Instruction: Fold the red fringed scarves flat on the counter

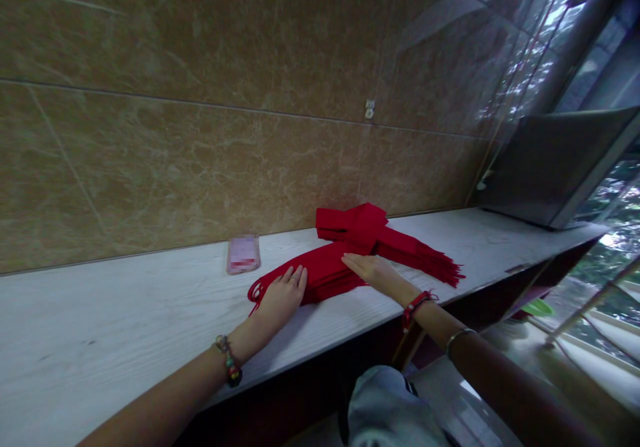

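Note:
A red fringed scarf [325, 265] lies folded long and narrow on the white counter. My left hand [283, 293] rests flat on its left end, near the looped fringe, with the fingers stretched out. On the scarf's right part lies my right hand [373, 272], palm down, fingers straight and held together. Just behind, a second folded red scarf [357, 223] crosses over the first one's far end, and its fringed end [445, 267] points right. Which layers belong to which scarf is hard to tell where they overlap.
The white counter [125, 327] runs along a brown tiled wall [200, 167]. A phone-like pinkish object [243, 253] lies near the wall, left of the scarves. A large dark box-shaped appliance [545, 167] stands at the counter's right end, beside windows. My knee [385, 407] is below the front edge.

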Available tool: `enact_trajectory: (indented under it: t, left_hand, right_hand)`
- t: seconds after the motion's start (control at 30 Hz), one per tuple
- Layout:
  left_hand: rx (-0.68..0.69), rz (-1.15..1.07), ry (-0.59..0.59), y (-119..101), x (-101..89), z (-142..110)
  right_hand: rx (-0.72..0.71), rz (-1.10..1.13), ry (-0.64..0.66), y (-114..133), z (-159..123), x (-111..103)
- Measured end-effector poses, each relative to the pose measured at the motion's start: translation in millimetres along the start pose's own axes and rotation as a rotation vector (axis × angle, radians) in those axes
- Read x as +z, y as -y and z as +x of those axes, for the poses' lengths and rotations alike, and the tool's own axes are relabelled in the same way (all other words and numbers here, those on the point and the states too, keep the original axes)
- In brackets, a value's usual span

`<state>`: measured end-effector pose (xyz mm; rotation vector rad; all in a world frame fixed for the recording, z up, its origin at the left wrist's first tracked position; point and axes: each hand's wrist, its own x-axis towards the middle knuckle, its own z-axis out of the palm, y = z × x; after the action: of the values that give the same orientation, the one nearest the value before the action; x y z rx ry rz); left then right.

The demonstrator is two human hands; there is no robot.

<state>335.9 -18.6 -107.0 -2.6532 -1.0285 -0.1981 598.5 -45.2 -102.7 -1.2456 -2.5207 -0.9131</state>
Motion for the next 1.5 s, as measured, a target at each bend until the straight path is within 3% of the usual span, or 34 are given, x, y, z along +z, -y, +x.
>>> enact_trajectory:
  t: [0.1,0.2,0.27,0.4,0.5,0.63,0.9,1.0,1.13,1.3,1.5]
  left_hand:
    - [-0.030,-0.012,-0.007,-5.3,5.1,-5.7]
    - [-0.061,-0.093,0.049,-6.5,-7.0,-4.2]
    - [-0.047,-0.178,0.074,-5.4,-20.5,2.6]
    - [0.002,-0.312,-0.021,-4.7,-34.0,26.6]
    - [-0.063,-0.359,0.018,-2.1,-22.1,43.6]
    - [-0.064,-0.418,0.146,11.7,2.6,53.3]
    - [-0.039,-0.458,0.189,19.4,23.5,50.6]
    - [-0.026,-0.507,0.180,23.1,20.4,41.2]
    - [-0.027,-0.558,0.148,45.1,10.8,13.6]
    - [-0.119,-0.633,0.143,87.6,11.6,-19.8]
    - [-0.214,-0.907,0.197,115.7,28.8,-27.1]
  right_hand:
    - [0.051,0.042,0.013,4.4,-4.5,5.3]
    - [0.108,0.131,0.034,1.8,-1.0,1.3]
    - [0.132,0.209,0.023,-2.2,8.6,-7.1]
    - [0.185,0.339,-0.025,-4.0,40.5,-18.4]
    - [0.258,0.360,0.139,2.5,59.1,-7.3]
    - [0.324,0.398,0.349,10.1,60.9,19.0]
    - [0.389,0.429,0.364,15.3,47.0,36.8]
    - [0.390,0.425,0.382,15.1,46.1,32.9]
    - [0.391,0.388,0.358,11.5,51.8,15.0]
    - [0.267,0.279,0.130,30.3,73.0,-19.7]
    - [-0.121,0.276,0.070,98.5,93.4,-42.0]
